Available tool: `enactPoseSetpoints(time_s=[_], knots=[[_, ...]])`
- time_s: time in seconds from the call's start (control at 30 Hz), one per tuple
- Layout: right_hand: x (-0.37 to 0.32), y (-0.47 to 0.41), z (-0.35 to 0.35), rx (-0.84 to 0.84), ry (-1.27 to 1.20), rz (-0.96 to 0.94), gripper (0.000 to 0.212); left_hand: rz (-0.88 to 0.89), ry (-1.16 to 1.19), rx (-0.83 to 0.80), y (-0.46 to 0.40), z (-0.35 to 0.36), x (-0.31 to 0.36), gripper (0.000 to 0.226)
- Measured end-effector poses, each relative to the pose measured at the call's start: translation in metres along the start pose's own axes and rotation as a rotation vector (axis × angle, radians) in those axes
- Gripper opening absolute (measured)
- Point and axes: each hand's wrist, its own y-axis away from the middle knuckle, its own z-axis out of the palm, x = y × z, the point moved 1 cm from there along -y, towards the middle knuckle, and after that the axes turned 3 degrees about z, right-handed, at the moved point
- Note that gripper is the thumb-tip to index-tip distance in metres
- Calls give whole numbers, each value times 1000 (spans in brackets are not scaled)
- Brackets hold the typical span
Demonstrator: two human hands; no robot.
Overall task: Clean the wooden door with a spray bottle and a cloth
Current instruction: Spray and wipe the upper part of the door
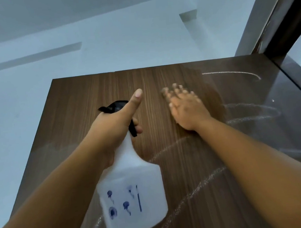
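My left hand (117,123) grips the neck of the white spray bottle (134,195), thumb straight, held just before the wooden door (93,108). My right hand (186,108) presses flat there, fingers (176,90) spread, blurred.

Wooden door (82,106): dark brown vertical-grain veneer, seen from below up to its top edge; curved whitish wet streaks arc across its right and lower face.

Spray bottle (134,195): translucent white body with blue printed marks, black trigger head, tilted with the nozzle toward the door's upper part, base toward the camera.

Cloth: not visible.
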Motion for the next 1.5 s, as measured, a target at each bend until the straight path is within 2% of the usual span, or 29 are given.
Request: enactPoseSetpoints(time_s=[0.1, 0.17, 0.3, 0.37, 0.5, 0.67, 0.73, 0.8, 0.9, 0.97, 1.1, 1.3, 1.4, 1.5], knots=[[20, -19, 2, -12, -7, 216, 55, -19, -38, 16, -3, -9, -4, 86], [16, -26, 5, -26, 1, 205, 56, -45, -57, -14, -8, -8, 0, 87], [37, -34, 3, 40, 34, 6, 54, -13, -116, -44, -25, 16, 8, 91], [63, -43, -4, 59, 48, 51, 54, 5, -146, -46, -36, 31, 15, 88], [110, -55, -14, 80, 38, 265, 55, 55, -218, -60, -59, 68, 29, 84], [128, -70, -11, 138, -88, 212, 62, -20, -258, -148, -92, 118, 37, 74], [145, -76, -15, 237, -259, 245, 60, 3, -230, -128, -107, 131, 48, 59], [164, -81, -23, 420, -412, 294, 56, 51, -166, -121, -119, 140, 63, 48], [191, -79, -35, 691, -442, 392, 55, 96, -125, -117, -129, 158, 78, 41], [210, -74, -42, 792, -405, 399, 55, 99, -155, -99, -137, 174, 78, 36], [233, -66, -53, 798, -401, 351, 51, 79, -261, -100, -149, 197, 74, 31], [235, -62, -63, 973, -439, 281, 49, 101, -87, -175, -161, 200, 78, 25], [224, -69, -62, 974, -469, 303, 48, 117, -93, -178, -167, 197, 76, 28], [209, -76, -57, 955, -417, 264, 51, 111, 42, -175, -166, 188, 67, 24]])
